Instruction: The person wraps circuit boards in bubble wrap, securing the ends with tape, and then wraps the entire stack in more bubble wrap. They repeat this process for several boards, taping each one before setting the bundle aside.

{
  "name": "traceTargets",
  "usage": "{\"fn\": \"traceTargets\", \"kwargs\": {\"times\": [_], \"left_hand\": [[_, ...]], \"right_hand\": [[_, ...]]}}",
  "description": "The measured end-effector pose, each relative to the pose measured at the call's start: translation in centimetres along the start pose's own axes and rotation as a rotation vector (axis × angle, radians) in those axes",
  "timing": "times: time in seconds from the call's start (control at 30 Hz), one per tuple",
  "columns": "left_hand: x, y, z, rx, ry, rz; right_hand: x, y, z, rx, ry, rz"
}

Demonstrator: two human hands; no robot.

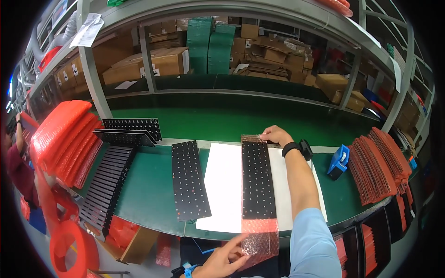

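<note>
A long black perforated-looking panel point(257, 180), dotted with small pale spots, lies lengthwise on white sheets. Clear and reddish bubble wrap point(260, 238) shows past both its ends; whether it also covers the panel I cannot tell. At the far end, my right hand point(276, 135) is closed in a pinch on the wrap's edge by the panel's corner. My left hand point(225, 259) grips the near end of the wrap, which hangs over the table's front edge. To the left lies a second dotted black panel point(189, 180), slightly tilted on the green table.
A slotted black rack point(104, 180) holds upright black panels point(127, 134). Red bubble-wrap bundles point(65, 139) stand at left, with reddish wrap stacks point(371, 167) at right. A blue tape dispenser point(339, 161) sits near them. Metal frame posts point(94, 76) rise behind. Another person's sleeve point(21, 173) shows far left.
</note>
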State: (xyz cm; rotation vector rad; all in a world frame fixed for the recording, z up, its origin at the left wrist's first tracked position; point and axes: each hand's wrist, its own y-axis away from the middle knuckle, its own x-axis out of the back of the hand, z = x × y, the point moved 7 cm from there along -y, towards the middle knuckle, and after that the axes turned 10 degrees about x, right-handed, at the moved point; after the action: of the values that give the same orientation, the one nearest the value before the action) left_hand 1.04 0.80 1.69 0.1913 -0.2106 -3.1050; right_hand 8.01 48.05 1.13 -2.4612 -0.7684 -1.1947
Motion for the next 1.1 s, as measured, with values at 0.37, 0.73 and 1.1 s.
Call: {"fn": "traceTargets", "kwargs": {"times": [0.37,0.73,1.1], "left_hand": [[-0.7,-3.3,-2.7,0.184,-0.281,-0.193],[-1.1,-3.0,-3.0,0.166,-0.290,-0.100],[-1.3,-2.1,-1.5,0.099,-0.258,0.107]], "right_hand": [[0.4,2.8,-3.3,0.149,-0.127,-0.054],[-1.0,1.2,-5.9,0.171,0.145,-0.304],[-1.3,-0.1,-4.8,0.139,0.119,-0.354]]}}
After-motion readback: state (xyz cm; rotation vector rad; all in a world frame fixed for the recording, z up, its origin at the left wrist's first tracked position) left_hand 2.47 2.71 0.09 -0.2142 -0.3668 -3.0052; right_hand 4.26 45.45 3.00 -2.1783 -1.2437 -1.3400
